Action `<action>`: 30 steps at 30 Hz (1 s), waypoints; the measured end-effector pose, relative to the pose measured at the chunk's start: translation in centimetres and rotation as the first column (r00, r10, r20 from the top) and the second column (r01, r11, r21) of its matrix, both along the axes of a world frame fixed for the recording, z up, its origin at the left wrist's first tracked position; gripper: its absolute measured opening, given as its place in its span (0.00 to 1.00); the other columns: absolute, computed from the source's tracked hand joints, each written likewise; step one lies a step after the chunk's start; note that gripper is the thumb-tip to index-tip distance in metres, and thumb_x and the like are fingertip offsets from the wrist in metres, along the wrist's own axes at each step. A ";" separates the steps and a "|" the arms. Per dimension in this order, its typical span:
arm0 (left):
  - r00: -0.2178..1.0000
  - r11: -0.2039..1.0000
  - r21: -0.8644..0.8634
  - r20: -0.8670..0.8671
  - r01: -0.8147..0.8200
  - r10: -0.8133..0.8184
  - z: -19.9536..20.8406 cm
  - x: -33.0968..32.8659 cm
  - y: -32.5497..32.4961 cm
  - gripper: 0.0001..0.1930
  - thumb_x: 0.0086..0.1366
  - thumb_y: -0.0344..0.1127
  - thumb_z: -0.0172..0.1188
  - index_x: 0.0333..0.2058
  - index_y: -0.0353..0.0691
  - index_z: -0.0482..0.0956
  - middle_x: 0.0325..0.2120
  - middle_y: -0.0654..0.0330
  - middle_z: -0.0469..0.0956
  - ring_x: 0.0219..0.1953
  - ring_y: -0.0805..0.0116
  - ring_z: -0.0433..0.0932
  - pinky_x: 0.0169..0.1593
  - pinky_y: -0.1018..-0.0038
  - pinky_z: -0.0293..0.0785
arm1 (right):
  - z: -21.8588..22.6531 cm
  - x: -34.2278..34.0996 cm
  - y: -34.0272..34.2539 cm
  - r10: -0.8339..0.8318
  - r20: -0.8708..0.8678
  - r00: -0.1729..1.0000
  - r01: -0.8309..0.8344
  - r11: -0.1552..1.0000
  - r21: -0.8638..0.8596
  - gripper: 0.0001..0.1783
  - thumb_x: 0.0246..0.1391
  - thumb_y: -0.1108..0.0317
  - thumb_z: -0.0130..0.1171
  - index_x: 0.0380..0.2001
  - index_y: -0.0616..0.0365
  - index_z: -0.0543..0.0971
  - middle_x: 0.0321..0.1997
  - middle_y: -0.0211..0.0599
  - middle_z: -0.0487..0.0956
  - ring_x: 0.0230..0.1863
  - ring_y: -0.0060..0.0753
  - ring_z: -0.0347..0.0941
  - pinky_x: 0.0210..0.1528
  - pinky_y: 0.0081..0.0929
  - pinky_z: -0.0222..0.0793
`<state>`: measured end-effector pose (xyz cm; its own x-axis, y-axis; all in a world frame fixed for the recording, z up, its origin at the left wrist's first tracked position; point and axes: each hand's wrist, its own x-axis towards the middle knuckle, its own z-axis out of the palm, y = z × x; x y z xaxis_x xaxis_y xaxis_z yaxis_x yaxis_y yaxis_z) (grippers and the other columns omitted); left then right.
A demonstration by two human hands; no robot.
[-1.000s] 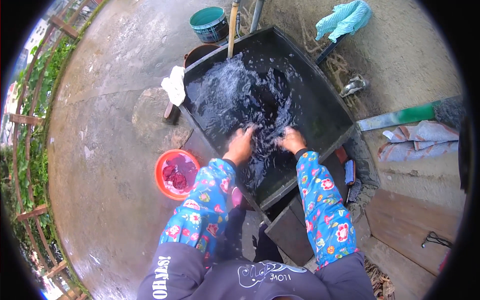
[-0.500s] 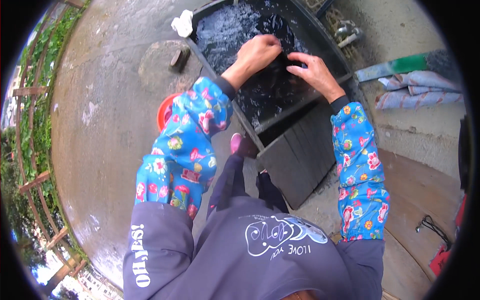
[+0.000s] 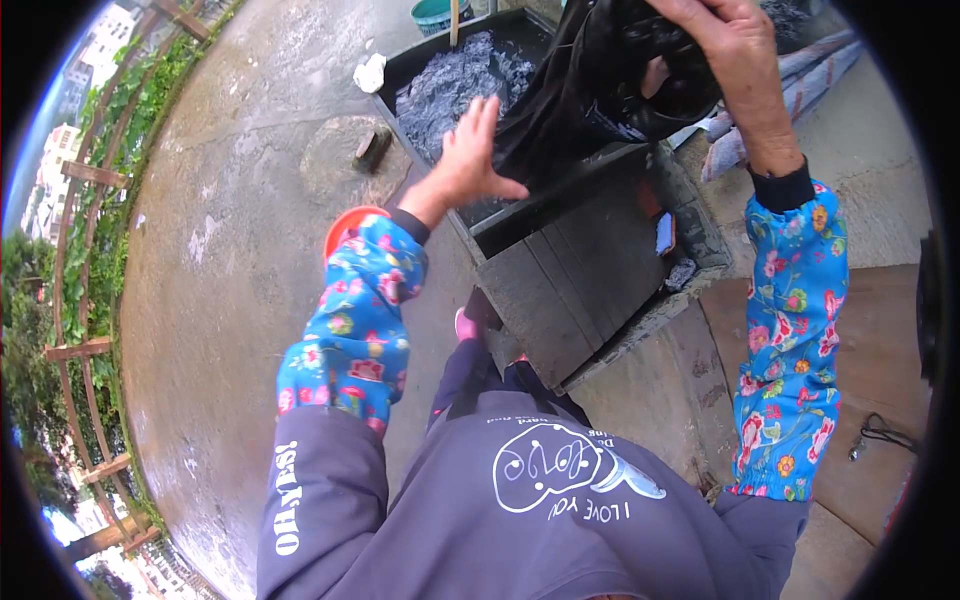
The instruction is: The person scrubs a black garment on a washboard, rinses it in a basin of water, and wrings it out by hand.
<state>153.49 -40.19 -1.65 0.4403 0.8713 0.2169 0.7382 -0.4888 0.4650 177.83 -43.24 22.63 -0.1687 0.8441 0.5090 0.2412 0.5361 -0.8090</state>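
Basin [image 3: 560, 200] as reference. Black cloth [image 3: 570, 110], wet and bunched, is up out of the water, hanging over the basin's right half and across its near rim; upper part cut off by the frame edge. Half a second ago both hands were together low over the basin's water, and the cloth could hardly be told from it.

Right hand [image 3: 742, 50]: raised above the basin's right side, farther out than before. Fingers curled on the cloth's upper edge, gripping it; some tips out of frame.

Left hand [image 3: 465, 165]: over the basin's left near part. Then bent inward, close to the right hand; now thumb and fingers spread wide, nothing in the grasp. Thumb close to the cloth; cannot tell whether it touches.

Churned water [image 3: 455, 100] fills the basin's left half. White cloth [image 3: 370, 73] on the basin's left rim, as before. Dark brush [image 3: 371, 150] on the ground left of the basin, likewise. Orange bowl [image 3: 350, 225] left of the basin's near end, mostly hidden by the sleeve. Teal bucket [image 3: 432, 12] beyond the far end, back in view.
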 end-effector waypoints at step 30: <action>0.646 0.939 0.112 0.699 0.324 -0.306 6.6 28.5 -15.1 0.17 0.52 0.27 0.57 0.43 0.46 0.75 0.32 0.57 0.72 0.36 0.55 0.74 0.37 0.67 0.71 | -37.3 9.8 -17.3 -0.305 0.322 0.896 0.432 0.764 -0.478 0.41 0.45 0.63 0.65 0.62 0.60 0.61 0.57 0.47 0.69 0.58 0.45 0.65 0.58 0.40 0.63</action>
